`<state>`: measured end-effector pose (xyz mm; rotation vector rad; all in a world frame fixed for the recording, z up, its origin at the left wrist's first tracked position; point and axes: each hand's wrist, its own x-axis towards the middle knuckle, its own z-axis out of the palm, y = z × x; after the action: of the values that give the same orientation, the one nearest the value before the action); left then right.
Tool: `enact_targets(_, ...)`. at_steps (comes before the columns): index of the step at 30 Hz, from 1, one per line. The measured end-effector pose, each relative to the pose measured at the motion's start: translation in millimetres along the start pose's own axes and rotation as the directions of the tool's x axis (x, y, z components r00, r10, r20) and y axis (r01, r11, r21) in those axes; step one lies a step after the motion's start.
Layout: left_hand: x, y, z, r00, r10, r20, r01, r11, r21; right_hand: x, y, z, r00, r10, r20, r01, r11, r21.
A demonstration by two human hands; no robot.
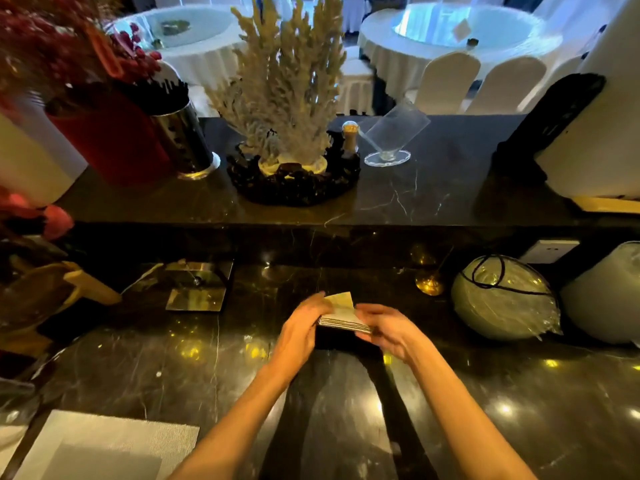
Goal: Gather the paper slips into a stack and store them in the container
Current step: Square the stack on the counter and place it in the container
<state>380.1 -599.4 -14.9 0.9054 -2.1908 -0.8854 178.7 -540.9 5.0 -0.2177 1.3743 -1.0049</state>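
- Dining hall behind: round tables draped in white cloth, covered chairs. In front, a dark marble table (145, 368) with pale veins and ceiling-light glints, and a raised ledge (433, 199) along its far side.
- Ledge carries a coral ornament (284, 91) in a dark base, a clear slanted holder (393, 136) just right of it, a red vase (110, 140) and a shiny metal cylinder (181, 136) to the left.
- Stack of paper slips (341, 315) held just above the table, centre.
- Left hand (301, 327) clamped on the stack's left end; right hand (388, 327) closed on its right end.
- Top slip tilts up at the far edge.
- Square metal stand (199, 285) left of the hands; wrapped round globe (502, 299) to the right.
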Motion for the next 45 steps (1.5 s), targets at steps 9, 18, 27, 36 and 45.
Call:
enact_targets(9,29.9,-48.5,33.6,0.699,-0.698,-0.155,0.678,0.716,-0.168,62.5,8.9,27.6,0.88,-0.434,-0.195,0.344,0.864,-0.369)
enact_targets(18,52.0,-66.1,42.7,0.564,-0.822,0.08,0.825,0.565,-0.013,83.4,24.3,36.4,0.829,-0.478,-0.292,0.25,0.782,-0.571)
enact_targets(27,67.2,-54.7,35.1,0.443,-0.885,0.143,0.896,0.441,-0.048,88.1,28.6,24.0,0.863,-0.431,-0.264,0.217,0.788,-0.577)
enact_targets(36,37.5,-47.4,26.5,0.765,-0.631,0.13,0.639,0.718,-0.277,66.5,53.9,13.5,0.779,-0.588,-0.219,0.436,0.759,-0.484)
enact_targets(45,6.2,-43.6,44.9,0.935,-0.352,0.042,0.351,0.904,-0.244,61.6,95.9,10.4,0.661,-0.751,0.015,0.518,0.441,-0.733)
